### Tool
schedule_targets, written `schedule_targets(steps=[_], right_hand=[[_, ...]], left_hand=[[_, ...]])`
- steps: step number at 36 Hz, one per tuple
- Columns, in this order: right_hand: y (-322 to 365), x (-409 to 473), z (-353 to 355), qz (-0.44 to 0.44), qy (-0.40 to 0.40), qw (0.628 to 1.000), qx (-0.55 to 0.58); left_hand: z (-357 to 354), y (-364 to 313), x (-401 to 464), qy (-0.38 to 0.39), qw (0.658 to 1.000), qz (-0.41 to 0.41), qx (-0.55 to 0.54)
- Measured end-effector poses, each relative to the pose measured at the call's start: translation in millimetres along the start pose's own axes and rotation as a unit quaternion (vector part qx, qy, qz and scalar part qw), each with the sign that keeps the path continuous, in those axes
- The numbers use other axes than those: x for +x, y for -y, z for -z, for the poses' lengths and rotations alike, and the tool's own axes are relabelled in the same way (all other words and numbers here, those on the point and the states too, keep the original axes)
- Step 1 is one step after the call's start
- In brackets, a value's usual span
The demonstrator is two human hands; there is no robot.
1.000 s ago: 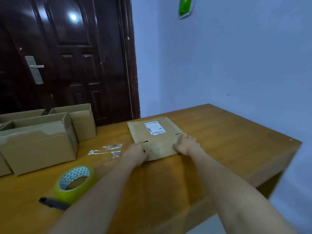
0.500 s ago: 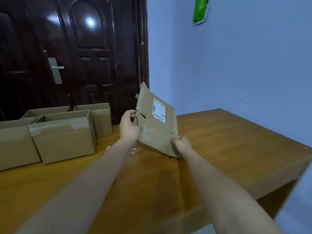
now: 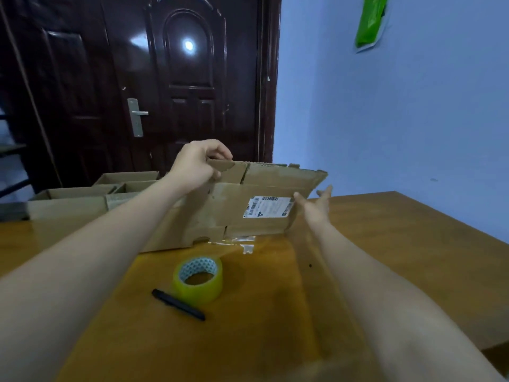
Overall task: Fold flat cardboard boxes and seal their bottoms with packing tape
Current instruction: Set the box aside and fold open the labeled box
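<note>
Before a dark door point(image 3: 190, 78), open boxes point(image 3: 82, 199) are seen on the wooden table point(image 3: 399, 238), where the flat box point(image 3: 248, 208) is stood on edge, pinched in the left hand point(image 3: 198, 164) grip, the right hand point(image 3: 316, 205) spread wide beside it, a blue wall point(image 3: 413, 106) behind.

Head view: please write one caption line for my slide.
Left hand pinches the top flap of a flattened brown cardboard box standing on the wooden table; open right hand beside it.
</note>
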State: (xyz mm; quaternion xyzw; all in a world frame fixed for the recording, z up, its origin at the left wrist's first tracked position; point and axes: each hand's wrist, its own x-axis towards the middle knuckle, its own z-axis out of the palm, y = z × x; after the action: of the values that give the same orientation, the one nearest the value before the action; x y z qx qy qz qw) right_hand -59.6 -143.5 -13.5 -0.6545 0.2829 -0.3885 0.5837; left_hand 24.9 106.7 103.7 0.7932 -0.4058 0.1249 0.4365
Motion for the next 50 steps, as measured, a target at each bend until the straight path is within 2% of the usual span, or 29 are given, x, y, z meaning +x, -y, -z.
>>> schedule_targets(steps=[3, 8, 14, 17, 23, 31, 37, 43, 47, 50], right_hand=[[-0.1, -0.2, -1.8, -0.004, 0.077, 0.995, 0.057], [-3.6, 11.9, 2.5, 0.006, 0.064, 0.997, 0.039], [1.6, 25.5, 8.6, -0.009, 0.077, 0.995, 0.067], [4.1, 32.2, 12.5, -0.019, 0.09, 0.994, 0.058], [4.0, 38.3, 17.9, -0.045, 0.094, 0.991, 0.084], [-1.2, 22.7, 12.4, -0.059, 0.085, 0.985, 0.137], [3.3, 10.0, 8.1, -0.062, 0.076, 0.988, 0.119], [-1.6, 0.3, 8.4, -0.016, 0.036, 0.993, 0.115], [-1.6, -6.2, 7.1, 0.005, 0.006, 0.988, 0.152], [2.6, -11.5, 5.2, 0.021, -0.006, 0.984, 0.175]], left_hand=[[3.4, 8.1, -0.3, 0.009, 0.999, 0.021, -0.046], [3.1, 23.9, -2.3, -0.034, 0.991, 0.041, -0.126], [-15.3, 45.3, -12.0, -0.099, 0.984, 0.05, -0.136], [-24.1, 56.9, -14.6, -0.13, 0.977, 0.086, -0.146], [-50.4, 75.2, -26.2, -0.079, 0.965, 0.143, -0.205], [-76.8, 90.5, -26.7, -0.095, 0.941, 0.226, -0.232], [-87.6, 78.5, -20.1, -0.107, 0.93, 0.224, -0.271], [-92.1, 62.7, -10.0, -0.125, 0.946, 0.24, -0.18], [-97.1, 44.5, -3.3, -0.112, 0.959, 0.2, -0.164], [-108.9, 32.3, -3.3, -0.071, 0.969, 0.131, -0.197]])
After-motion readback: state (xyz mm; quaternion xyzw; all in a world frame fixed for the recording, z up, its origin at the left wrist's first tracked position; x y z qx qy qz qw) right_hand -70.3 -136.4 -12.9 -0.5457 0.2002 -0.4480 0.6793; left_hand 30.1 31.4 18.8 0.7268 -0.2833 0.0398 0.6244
